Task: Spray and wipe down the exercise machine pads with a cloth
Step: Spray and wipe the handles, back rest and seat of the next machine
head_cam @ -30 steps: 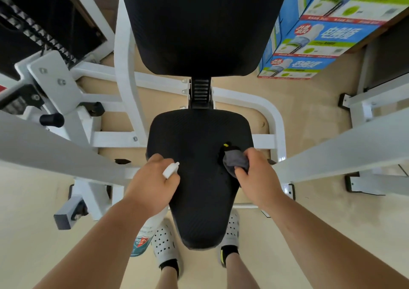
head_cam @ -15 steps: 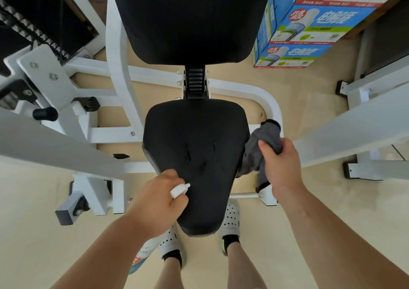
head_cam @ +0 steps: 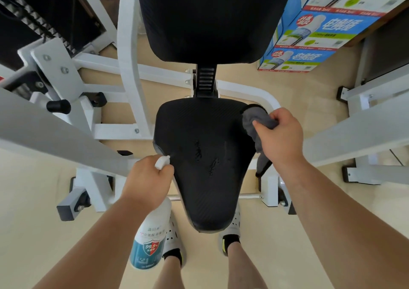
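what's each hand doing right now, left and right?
Left hand: grips the disinfectant spray bottle, nozzle toward the seat pad.
Right hand: grips the grey cloth at the pad's right edge.

The seat pad was open from above across its centre and front. The left hand, holding the spray bottle, blocked its left edge. The right hand, holding the cloth, blocked its right rear corner. The left frame bar and right frame bar flanked it, and the back pad closed the rear.
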